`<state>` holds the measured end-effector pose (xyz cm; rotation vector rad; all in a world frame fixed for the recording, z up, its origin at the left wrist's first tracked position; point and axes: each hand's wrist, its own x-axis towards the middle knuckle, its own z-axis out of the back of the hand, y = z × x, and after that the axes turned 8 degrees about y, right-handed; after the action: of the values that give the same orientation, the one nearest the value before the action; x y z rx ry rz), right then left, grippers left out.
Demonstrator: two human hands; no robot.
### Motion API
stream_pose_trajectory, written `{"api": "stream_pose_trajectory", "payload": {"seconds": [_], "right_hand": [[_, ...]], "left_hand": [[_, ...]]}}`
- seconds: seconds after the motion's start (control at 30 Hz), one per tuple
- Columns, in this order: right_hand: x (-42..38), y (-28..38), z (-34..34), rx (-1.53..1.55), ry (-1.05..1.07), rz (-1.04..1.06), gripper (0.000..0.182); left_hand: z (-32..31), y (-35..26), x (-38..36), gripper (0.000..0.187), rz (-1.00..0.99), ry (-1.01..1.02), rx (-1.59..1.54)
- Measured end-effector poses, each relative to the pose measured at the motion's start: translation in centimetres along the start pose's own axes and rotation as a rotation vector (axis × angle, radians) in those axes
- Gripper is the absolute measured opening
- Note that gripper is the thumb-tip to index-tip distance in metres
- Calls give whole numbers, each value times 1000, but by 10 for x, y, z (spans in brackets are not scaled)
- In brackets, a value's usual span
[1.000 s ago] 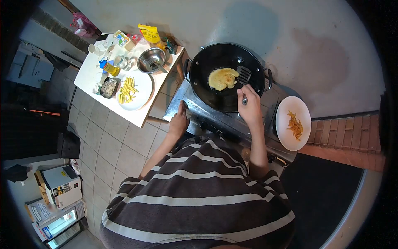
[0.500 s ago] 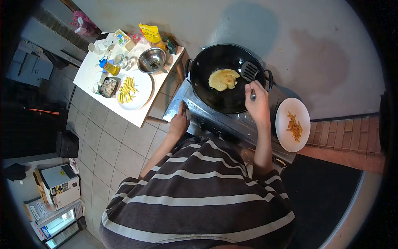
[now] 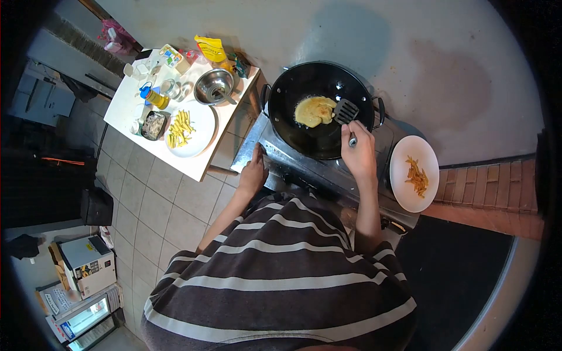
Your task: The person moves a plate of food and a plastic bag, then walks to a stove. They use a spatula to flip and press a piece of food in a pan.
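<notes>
A black two-handled wok point(image 3: 293, 131) sits on the stove, and a yellow, egg-like flat piece of food point(image 3: 313, 111) lies inside it. My right hand point(image 3: 358, 149) is closed around the handle of a black slotted spatula point(image 3: 346, 111). The spatula's blade touches or overlaps the right side of the food. At the stove's front left edge point(image 3: 249, 146) rests my left hand point(image 3: 253, 174), a finger stretched along the metal and nothing visible in it. Its other fingers are partly hidden.
Right of the wok stands a white plate point(image 3: 404, 190) of browned strips. On the left table point(image 3: 202, 165) are a plate point(image 3: 199, 137) with pale yellow strips, a steel bowl point(image 3: 205, 88), a blue-capped bottle point(image 3: 155, 98), a small dark container point(image 3: 153, 124) and a yellow bag point(image 3: 211, 50).
My right hand has moved slightly left and down with the spatula, bringing its blade from the wok's right side to the food's edge. My left hand stays at the stove edge.
</notes>
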<state>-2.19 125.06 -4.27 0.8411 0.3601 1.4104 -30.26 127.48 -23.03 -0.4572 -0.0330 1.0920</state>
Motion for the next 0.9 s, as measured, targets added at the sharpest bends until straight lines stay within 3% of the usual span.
{"api": "stream_pose_trajectory", "payload": {"seconds": [0.9], "right_hand": [[-16, -14, 16, 21, -61, 6, 18]], "left_hand": [[5, -4, 0, 79, 35, 78, -17]]}}
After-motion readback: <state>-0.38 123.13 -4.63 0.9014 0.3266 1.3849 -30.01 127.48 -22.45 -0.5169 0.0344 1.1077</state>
